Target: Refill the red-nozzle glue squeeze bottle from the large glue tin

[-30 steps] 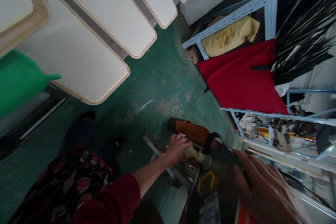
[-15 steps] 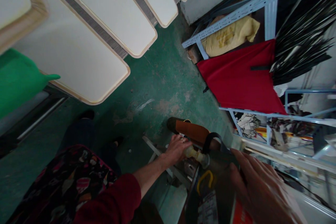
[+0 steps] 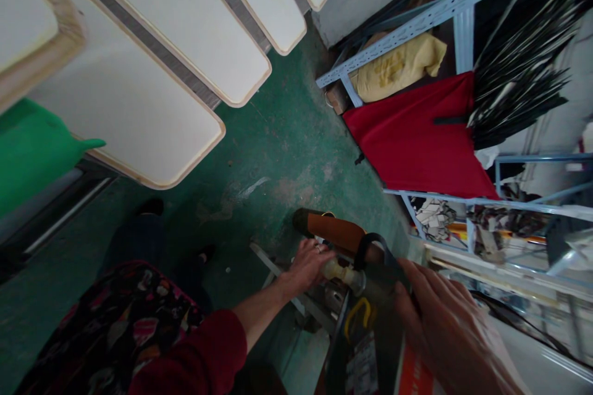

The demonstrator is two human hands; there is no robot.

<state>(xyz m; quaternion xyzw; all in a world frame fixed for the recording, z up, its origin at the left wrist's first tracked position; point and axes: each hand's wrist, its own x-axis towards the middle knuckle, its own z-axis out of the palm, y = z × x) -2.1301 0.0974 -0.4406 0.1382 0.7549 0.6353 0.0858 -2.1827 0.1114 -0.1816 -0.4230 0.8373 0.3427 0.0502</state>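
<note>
As the head view shows, one dark, boxy, hard-shelled machine (image 3: 384, 333) with an orange-red label (image 3: 412, 373) sits at lower right of centre. Right hand (image 3: 447, 318): yours, spread open on its upper edge. Left hand (image 3: 306, 265): fingers curled beside a pale, translucent, cylindrical fitting (image 3: 345, 273); grip cannot be told. Handling, judged: machine heavy, stiff, best held by your palm on its edge; fitting smooth, perhaps brittle, suits light fingertips.
</note>
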